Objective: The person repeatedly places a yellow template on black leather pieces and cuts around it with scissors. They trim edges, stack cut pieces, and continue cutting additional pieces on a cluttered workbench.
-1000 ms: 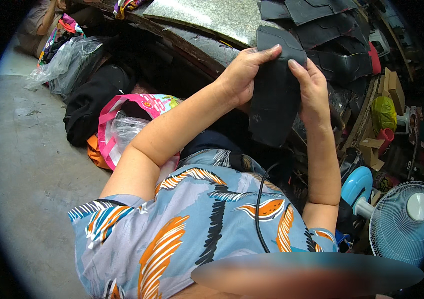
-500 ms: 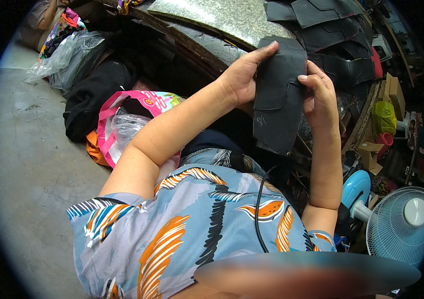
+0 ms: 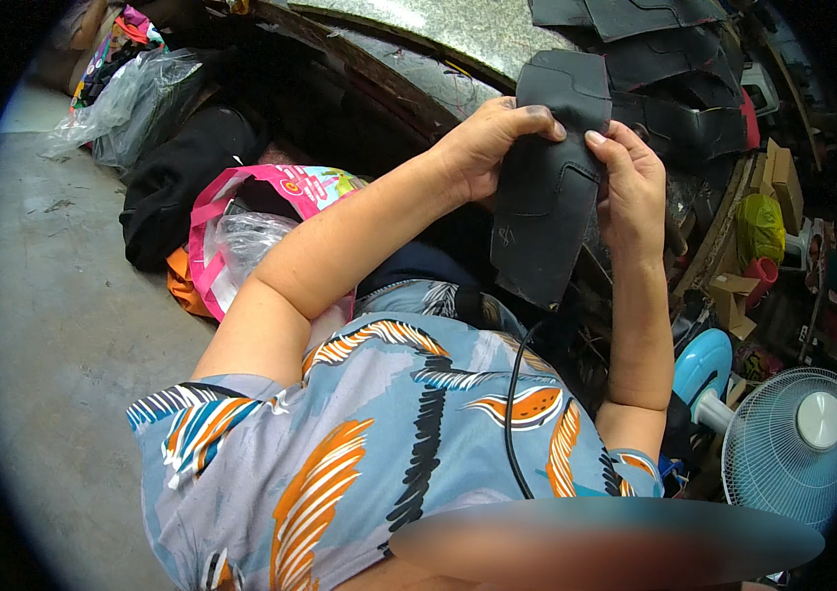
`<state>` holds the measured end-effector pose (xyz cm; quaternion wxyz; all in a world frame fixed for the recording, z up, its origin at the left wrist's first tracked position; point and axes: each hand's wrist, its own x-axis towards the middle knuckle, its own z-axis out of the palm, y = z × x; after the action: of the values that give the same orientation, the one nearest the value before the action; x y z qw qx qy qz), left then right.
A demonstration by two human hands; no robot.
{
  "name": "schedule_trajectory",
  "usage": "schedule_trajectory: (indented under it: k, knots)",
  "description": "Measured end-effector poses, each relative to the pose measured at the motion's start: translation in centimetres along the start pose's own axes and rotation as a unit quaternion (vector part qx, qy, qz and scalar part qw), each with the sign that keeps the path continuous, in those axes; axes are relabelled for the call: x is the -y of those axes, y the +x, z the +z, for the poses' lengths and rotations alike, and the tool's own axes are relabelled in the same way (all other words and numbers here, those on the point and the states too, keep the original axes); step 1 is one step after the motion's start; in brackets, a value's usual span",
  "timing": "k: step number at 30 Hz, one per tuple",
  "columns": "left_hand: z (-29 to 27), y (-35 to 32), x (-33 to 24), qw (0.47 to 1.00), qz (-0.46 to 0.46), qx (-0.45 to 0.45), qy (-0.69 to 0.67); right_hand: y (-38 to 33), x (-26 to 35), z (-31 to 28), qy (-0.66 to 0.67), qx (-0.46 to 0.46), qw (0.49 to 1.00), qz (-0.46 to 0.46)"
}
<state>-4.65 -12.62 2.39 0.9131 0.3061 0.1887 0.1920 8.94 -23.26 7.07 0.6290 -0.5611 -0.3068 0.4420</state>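
Note:
A long black panel of leather-like sheet with a curved stitched line and a small pale mark hangs between my two hands, tilted and slightly bent. My left hand grips its left edge, thumb lying across the front. On the opposite edge my right hand pinches it between thumb and fingers. The fingers behind the panel are partly hidden. Similar black panels lie in an overlapping pile beyond my right hand, some showing stitched lines.
A speckled worktop lies ahead. Left of me, a pink bag holds clear plastic, beside black cloth and a clear plastic bag on the grey floor. To the right are a fan and cardboard boxes.
The panel has shifted upward between my hands and bends more at its middle. My left thumb has moved down its front, closer to my right thumb.

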Motion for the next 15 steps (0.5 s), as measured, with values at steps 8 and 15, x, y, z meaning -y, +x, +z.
schedule_trajectory:
  k: [8, 15]
  knots:
    - [-0.01, -0.32, 0.53, 0.994, -0.035, 0.053, -0.084, 0.25, 0.44, -0.42, 0.068, -0.018, 0.997, 0.033]
    - [-0.24, -0.48, 0.5, 0.987, -0.02, 0.11, -0.116, 0.35, 0.64, -0.64, 0.093, 0.008, 0.995, 0.046]
